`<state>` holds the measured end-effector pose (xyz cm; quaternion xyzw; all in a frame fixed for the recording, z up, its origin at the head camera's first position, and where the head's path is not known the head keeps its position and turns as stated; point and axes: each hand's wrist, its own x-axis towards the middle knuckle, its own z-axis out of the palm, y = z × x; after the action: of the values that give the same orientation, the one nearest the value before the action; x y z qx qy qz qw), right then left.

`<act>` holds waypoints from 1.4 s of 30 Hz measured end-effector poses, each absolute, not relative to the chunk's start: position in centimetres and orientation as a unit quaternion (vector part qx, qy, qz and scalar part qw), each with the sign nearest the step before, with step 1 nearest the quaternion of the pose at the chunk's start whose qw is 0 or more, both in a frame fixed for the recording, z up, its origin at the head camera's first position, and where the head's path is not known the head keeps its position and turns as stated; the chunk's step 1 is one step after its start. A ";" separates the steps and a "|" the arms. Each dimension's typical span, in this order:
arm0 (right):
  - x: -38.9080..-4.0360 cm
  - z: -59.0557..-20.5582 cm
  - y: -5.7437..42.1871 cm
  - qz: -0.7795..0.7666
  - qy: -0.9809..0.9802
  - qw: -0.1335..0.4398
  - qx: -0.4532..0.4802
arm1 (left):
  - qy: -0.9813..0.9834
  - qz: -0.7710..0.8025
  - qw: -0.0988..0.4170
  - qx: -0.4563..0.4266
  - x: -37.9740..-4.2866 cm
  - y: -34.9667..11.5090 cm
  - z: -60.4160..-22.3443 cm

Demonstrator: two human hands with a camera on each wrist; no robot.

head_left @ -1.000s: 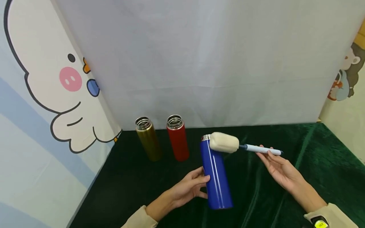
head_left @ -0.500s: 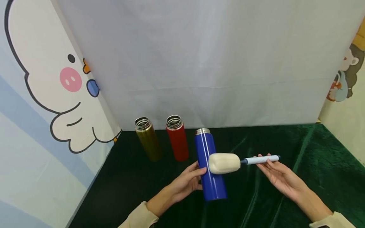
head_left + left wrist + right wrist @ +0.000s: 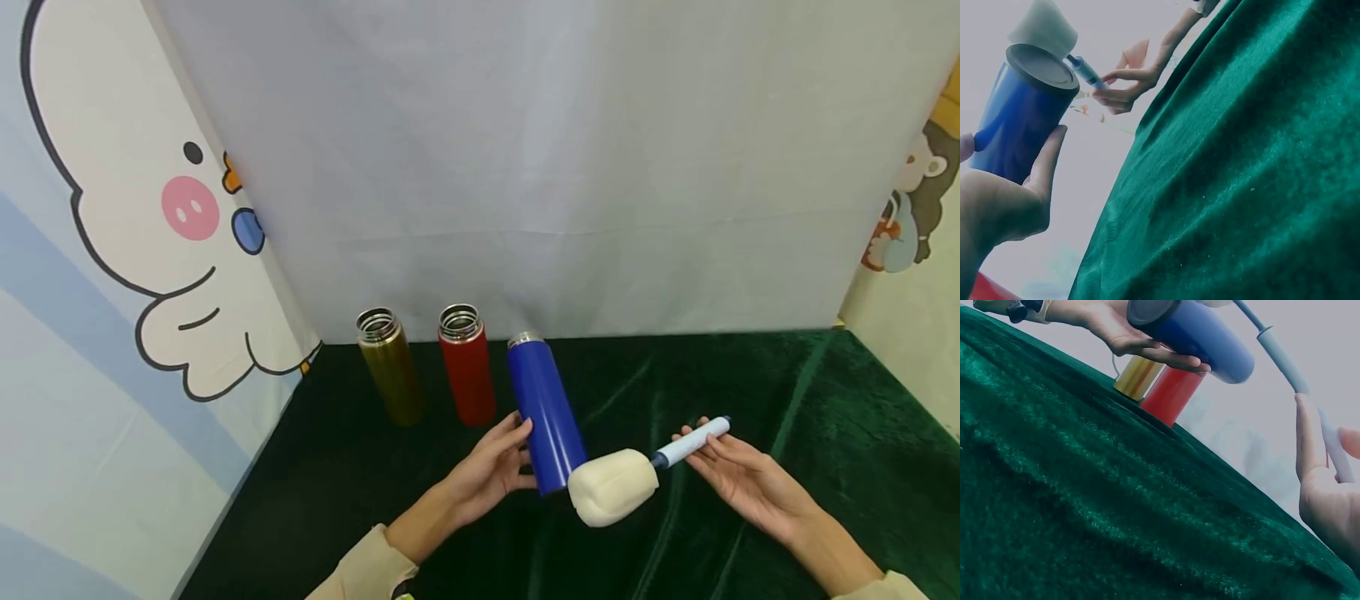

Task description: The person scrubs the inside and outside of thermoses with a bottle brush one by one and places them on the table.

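Note:
My left hand grips a blue metal bottle around its side, with the steel mouth tilted up and away. In the left wrist view the bottle's round base faces the camera, and the bottle is held up off the cloth. My right hand pinches the pale blue handle of a bottle brush between thumb and fingers. Its cream sponge head overlaps the lower end of the bottle in the head view. In the right wrist view the handle slants up from the fingers.
A gold bottle and a red bottle stand uncapped at the back left of the table. Dark green velvet cloth covers the table. A pale curtain hangs behind, with a cartoon-printed panel on the left.
The sponge head has moved down along the bottle from near its mouth to its base, and the handle now slants up to the right. The blue bottle has shifted up and slightly left.

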<state>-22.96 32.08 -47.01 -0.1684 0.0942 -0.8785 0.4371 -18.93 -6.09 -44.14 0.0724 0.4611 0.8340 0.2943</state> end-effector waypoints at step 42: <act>-23.4 -47.3 31.1 -0.894 0.103 0.421 -0.115 | 0.451 0.843 0.289 0.052 -18.8 -5.5 -45.1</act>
<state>-23.44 31.12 -47.27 -0.1153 0.1031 -0.8938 0.4209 -18.84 -5.46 -45.06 0.0516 0.4514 0.8425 0.2894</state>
